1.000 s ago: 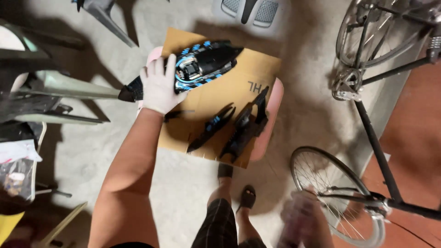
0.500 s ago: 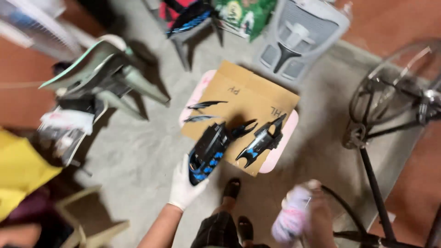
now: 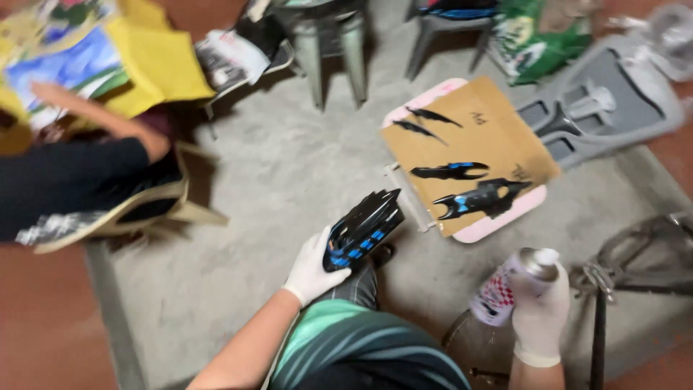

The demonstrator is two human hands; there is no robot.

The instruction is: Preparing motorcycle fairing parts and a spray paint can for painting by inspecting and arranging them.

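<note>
Floor (image 3: 289, 180): grey concrete, bearing everything here; red ground shows along its left and right edges.
Other person (image 3: 79, 180): at the floor's left edge, dark sleeve, an arm stretched toward yellow bags (image 3: 144, 65) in the far left corner.
Grey panel (image 3: 606, 108): large plastic shell lying at the floor's far right, just beside the cardboard.
Stools (image 3: 328, 36): grey plastic legs along the floor's far edge, with a green bag (image 3: 534, 43) to their right.
Cardboard (image 3: 498, 137): brown sheet resting on a pink board (image 3: 498, 220), right of the floor's middle; the board's rim shows at its near and far corners.
Small parts (image 3: 476, 201): four black pieces lying apart on the cardboard, the nearest one with blue markings, two thin ones at the far corner.
Fairing (image 3: 363, 229): black shell with blue patches, held above the floor just off the cardboard's near left corner, tilted up to the right.
Left hand (image 3: 312, 269): white glove, fingers wrapped round the fairing's lower end, pinching it.
Spray can (image 3: 514, 285): white with a red-and-white pattern, tilted, near the floor's near right edge, well apart from the fairing.
Right hand (image 3: 540, 318): white glove, fingers closed round the can's lower half.
</note>
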